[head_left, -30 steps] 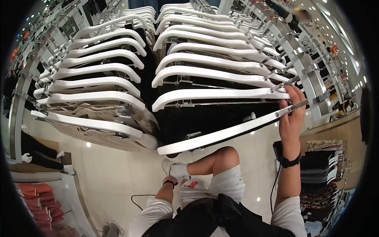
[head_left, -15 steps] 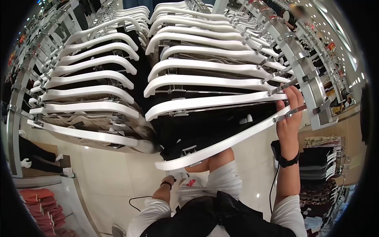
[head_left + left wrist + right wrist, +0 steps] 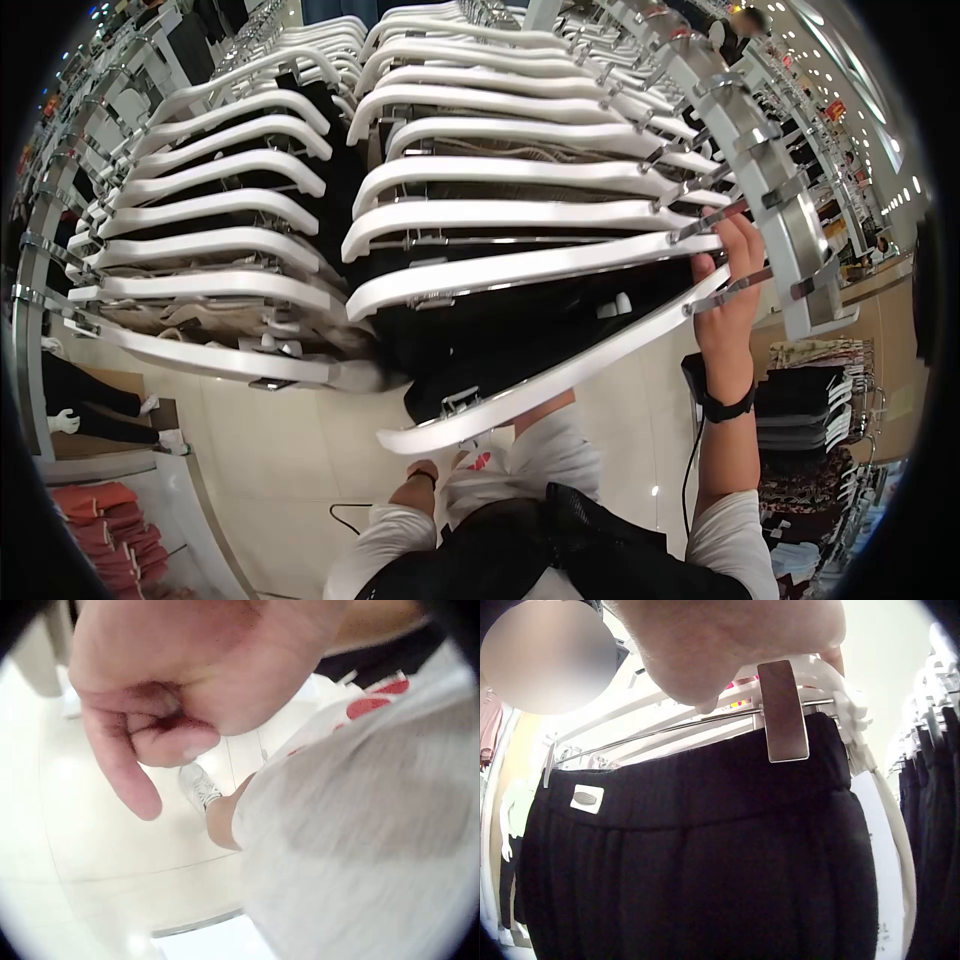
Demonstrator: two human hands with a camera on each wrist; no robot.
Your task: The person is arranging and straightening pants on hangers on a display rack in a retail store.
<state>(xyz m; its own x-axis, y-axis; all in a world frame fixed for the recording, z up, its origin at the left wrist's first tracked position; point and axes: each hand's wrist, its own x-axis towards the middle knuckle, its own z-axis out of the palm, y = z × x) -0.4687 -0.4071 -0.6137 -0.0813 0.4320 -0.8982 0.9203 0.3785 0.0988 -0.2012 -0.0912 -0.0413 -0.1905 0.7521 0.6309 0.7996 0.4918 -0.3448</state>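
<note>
My right hand (image 3: 733, 290) reaches up to the right-hand rail. Its thumb and fingers pinch the end of the second white hanger (image 3: 540, 270), near the hook. The front white hanger (image 3: 560, 370) slants outward, its metal hook crossing over this hand. Black trousers (image 3: 697, 855) with an elastic waistband hang from metal clips below the right hand in the right wrist view. A small white tag (image 3: 587, 799) sits on the waistband. My left hand (image 3: 195, 682) hangs low beside the white shorts (image 3: 360, 825), fingers loosely curled, holding nothing.
More white hangers (image 3: 510, 170) with clothes fill the right-hand rail (image 3: 765, 170). A parallel row of hangers (image 3: 200, 290) holds beige and dark trousers on the left. Folded pink clothes (image 3: 105, 530) lie low at left; another low rack of dark garments (image 3: 805, 420) stands at right.
The front hanger's free end has swung down and towards me, widening the gap to the second hanger. The second hanger tilts more, and the right hand stays at the rail.
</note>
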